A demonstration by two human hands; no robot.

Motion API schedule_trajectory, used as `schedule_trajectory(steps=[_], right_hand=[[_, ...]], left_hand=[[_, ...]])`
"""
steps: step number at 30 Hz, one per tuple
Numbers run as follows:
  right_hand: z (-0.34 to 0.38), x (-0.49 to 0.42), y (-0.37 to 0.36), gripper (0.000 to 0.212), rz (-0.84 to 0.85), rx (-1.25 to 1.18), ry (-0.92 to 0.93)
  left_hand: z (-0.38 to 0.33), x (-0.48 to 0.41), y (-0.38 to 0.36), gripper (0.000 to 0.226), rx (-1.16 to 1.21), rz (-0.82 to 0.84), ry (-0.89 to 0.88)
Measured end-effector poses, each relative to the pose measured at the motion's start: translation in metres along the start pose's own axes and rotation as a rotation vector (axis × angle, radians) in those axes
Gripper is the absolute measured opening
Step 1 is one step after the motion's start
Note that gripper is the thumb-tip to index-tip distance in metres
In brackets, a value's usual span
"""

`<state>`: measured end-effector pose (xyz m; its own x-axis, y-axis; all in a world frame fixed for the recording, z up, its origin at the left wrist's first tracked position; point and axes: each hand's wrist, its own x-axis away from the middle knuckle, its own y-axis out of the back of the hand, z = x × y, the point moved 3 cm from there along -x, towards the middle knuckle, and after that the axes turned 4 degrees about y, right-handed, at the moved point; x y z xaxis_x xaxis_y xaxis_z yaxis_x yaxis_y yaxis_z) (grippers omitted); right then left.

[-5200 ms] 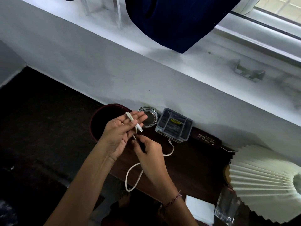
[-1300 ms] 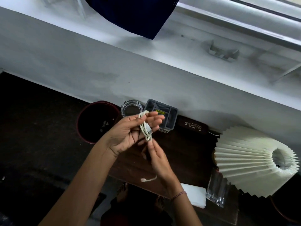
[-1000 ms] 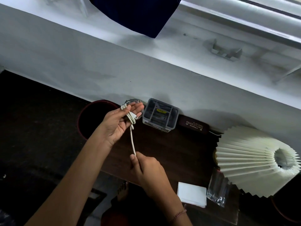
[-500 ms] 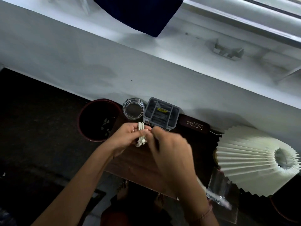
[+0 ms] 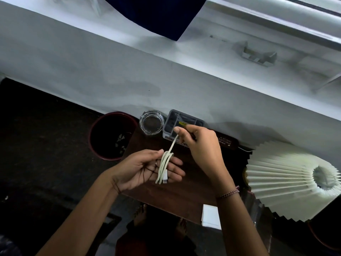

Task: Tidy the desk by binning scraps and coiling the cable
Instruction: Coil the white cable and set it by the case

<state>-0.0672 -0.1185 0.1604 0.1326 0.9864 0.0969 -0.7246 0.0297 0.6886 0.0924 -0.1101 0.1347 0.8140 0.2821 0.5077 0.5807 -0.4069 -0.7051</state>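
A white cable [image 5: 164,166] is looped several times around the fingers of my left hand [image 5: 147,168], which lies palm up over the dark wooden desk [image 5: 191,189]. One white plug end hangs at the lower edge of the coil. My right hand [image 5: 199,145] pinches the free end of the cable and holds it taut, up and to the right of the coil. A dark round bin [image 5: 112,135] stands left of the desk, with pale scraps inside.
A glass ashtray [image 5: 151,122] and a grey compartment organiser [image 5: 184,122] sit at the desk's back edge by the white wall. A dark glasses case [image 5: 226,142], a pleated white lamp shade [image 5: 291,183], a clear glass [image 5: 255,209] and a white pad [image 5: 210,215] lie to the right.
Both hands were close together at the coil; now my left hand has turned palm up and lower, and my right hand has drawn the free cable end up and to the right.
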Motion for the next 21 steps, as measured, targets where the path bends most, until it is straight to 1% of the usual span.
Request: schedule_trajectory(steps=[3, 5, 7, 8, 9, 10, 11, 13, 15, 16, 19, 21], right_hand=[[-0.017, 0.004, -0.017, 0.044, 0.112, -0.348, -0.118], [-0.026, 0.015, -0.034, 0.039, 0.18, -0.625, -0.257], [-0.03, 0.03, -0.058, 0.028, 0.243, -0.953, -0.423], [-0.03, 0.038, -0.069, 0.023, 0.241, -1.066, -0.495], [-0.031, 0.045, -0.08, 0.03, 0.216, -1.077, -0.551], [-0.031, 0.05, -0.088, 0.037, 0.183, -1.03, -0.581], [-0.03, 0.055, -0.093, 0.039, 0.147, -0.941, -0.598], [-0.024, 0.062, -0.093, 0.036, 0.09, -0.773, -0.616], [-0.016, 0.065, -0.086, 0.039, 0.037, -0.663, -0.608], [-0.013, 0.066, -0.081, 0.041, 0.037, -0.609, -0.593], [0.0, 0.072, -0.072, 0.039, 0.146, -0.4, -0.511], [0.007, 0.078, -0.068, 0.035, 0.187, -0.277, -0.465]], left_hand=[[0.001, 0.004, -0.008, 0.041, 0.075, 0.08, -0.024], [0.002, 0.003, -0.013, 0.039, 0.141, 0.105, -0.053], [0.003, -0.001, -0.015, 0.042, 0.192, 0.079, -0.093], [0.003, -0.005, -0.016, 0.039, 0.192, 0.055, -0.118], [0.001, -0.008, -0.016, 0.035, 0.183, 0.029, -0.145], [-0.001, -0.012, -0.016, 0.035, 0.18, -0.006, -0.173], [-0.003, -0.017, -0.014, 0.037, 0.187, -0.048, -0.192], [-0.004, -0.023, -0.008, 0.038, 0.209, -0.126, -0.212], [-0.003, -0.028, -0.003, 0.039, 0.228, -0.165, -0.229], [-0.003, -0.03, -0.001, 0.039, 0.23, -0.185, -0.239], [-0.007, -0.035, 0.004, 0.037, 0.227, -0.284, -0.264], [-0.007, -0.038, 0.005, 0.037, 0.221, -0.332, -0.254]])
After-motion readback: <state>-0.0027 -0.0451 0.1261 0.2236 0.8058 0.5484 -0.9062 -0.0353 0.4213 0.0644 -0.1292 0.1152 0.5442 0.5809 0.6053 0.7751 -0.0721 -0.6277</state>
